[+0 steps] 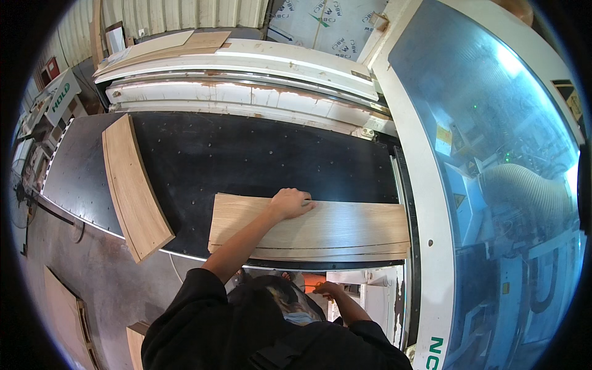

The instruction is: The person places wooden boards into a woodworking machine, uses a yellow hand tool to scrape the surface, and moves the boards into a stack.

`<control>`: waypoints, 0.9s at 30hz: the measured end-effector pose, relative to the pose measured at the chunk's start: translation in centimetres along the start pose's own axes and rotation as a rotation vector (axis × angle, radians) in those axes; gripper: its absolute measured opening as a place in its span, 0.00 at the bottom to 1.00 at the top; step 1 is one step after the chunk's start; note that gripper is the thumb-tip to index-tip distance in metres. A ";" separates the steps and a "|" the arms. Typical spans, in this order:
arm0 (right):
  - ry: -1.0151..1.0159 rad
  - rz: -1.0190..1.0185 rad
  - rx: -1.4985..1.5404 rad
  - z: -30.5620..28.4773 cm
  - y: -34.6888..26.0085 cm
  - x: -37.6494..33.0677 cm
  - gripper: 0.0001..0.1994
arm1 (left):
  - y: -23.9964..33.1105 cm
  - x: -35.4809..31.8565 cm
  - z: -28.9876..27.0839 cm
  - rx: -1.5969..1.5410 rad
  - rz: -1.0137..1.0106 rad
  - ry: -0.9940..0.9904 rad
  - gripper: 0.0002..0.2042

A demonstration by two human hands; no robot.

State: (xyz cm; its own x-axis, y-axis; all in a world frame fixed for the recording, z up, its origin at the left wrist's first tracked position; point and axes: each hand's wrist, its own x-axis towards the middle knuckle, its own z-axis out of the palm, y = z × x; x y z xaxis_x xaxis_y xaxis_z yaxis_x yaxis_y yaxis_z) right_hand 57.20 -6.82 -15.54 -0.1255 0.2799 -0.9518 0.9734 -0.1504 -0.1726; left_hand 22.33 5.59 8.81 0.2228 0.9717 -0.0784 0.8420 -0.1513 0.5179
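Observation:
A light wood-grain board [345, 225] lies lengthwise along the near edge of the black table, with thin dark lines running along its near side; edges below suggest a stack. My left hand [291, 203] rests on it, fingers curled over its far edge and gripping there. Low at my waist, past the table's near edge, my right hand [331, 290] is closed, with a small orange bit at its fingertips that I cannot make out. Farther left, a second wood-grain board [132, 185] lies crosswise on the table, its near end jutting past the edge.
The black studded table [265, 151] reaches from the left to a white machine housing [425, 203] with a blue transparent cover [493, 123]. A white beam [246, 92] runs behind it, thin panels [179, 46] on top. More panels [68, 314] stand on the floor at left.

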 end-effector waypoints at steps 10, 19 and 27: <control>-0.044 -0.067 0.214 2.3 -1.0 2.6 0.24 | 0.7 0.2 0.0 -0.001 0.020 0.013 0.24; -0.157 -0.027 0.138 1.9 -3.8 3.0 0.21 | -0.1 -0.1 0.3 0.012 0.025 0.051 0.25; -0.011 0.029 -0.022 2.8 1.4 5.7 0.23 | 0.7 0.2 0.1 0.012 0.016 0.014 0.24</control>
State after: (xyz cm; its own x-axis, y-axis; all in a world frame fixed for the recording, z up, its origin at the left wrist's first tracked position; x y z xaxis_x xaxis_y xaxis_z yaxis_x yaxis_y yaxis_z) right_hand 57.32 -8.07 -21.95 -0.0988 0.2652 -0.9591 0.9807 -0.1377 -0.1391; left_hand 23.00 5.68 9.12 0.2292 0.9716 -0.0579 0.8441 -0.1688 0.5088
